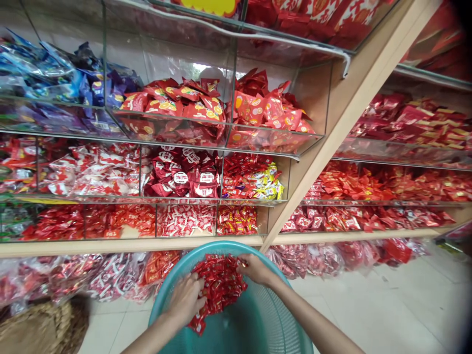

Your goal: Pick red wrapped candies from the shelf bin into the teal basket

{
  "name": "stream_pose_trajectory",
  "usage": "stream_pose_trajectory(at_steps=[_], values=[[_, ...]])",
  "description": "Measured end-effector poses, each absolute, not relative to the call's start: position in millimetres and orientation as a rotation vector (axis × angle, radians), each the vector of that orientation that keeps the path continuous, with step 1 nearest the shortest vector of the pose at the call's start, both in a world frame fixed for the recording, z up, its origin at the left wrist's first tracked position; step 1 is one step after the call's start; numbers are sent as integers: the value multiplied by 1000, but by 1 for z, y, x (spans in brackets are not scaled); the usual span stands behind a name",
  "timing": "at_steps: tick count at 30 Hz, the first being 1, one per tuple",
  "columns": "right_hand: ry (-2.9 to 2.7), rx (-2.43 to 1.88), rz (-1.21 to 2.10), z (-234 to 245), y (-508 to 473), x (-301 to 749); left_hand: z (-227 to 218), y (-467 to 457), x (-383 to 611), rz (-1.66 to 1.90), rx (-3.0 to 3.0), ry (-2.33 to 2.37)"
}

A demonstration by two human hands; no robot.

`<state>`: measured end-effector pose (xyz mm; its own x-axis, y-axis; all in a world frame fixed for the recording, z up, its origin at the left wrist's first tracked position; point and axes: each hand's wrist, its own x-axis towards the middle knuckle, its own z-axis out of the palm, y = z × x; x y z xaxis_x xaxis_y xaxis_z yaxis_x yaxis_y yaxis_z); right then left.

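A heap of small red wrapped candies point(223, 282) is held together over a deep teal plastic basket point(258, 295). My left hand point(187, 297) is closed, its fingers curled against the left side of the heap. At the upper right edge of the candies, my right hand point(254, 269) is closed in a pinch. Whether a clear bag surrounds the candies, I cannot tell. A few candies hang low at the heap's bottom, near my left fingers. Part of the basket's floor shows beneath them.
Shelves with glass dividers point(222, 172) hold red, white and blue packets. A slanting wooden post point(332, 142) parts the shelving. Bags of candies point(114, 275) lie under the bottom ledge point(129, 246). A woven basket point(44, 327) stands at lower left on the tiled floor point(379, 300).
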<state>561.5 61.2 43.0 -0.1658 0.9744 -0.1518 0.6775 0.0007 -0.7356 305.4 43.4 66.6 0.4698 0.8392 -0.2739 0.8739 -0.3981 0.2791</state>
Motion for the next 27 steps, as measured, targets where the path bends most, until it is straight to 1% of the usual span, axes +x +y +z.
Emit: stream_pose_trajectory(at_steps=[4,7,11,18,23,27], values=[[-1913,-1840,935,37,67,562,65,36,317,-304,2421,1431],[-1996,-1847,876,37,69,559,71,35,323,-391,2480,1418],[-2143,-1782,778,41,71,553,77,33,326,-406,2513,1398],[-2486,-1699,620,42,72,544,72,32,327,-412,2545,1479],[-2558,-1612,644,38,74,542,70,34,325,-428,2540,1494],[-2501,-1624,684,34,73,539,71,34,324,-410,2540,1504]])
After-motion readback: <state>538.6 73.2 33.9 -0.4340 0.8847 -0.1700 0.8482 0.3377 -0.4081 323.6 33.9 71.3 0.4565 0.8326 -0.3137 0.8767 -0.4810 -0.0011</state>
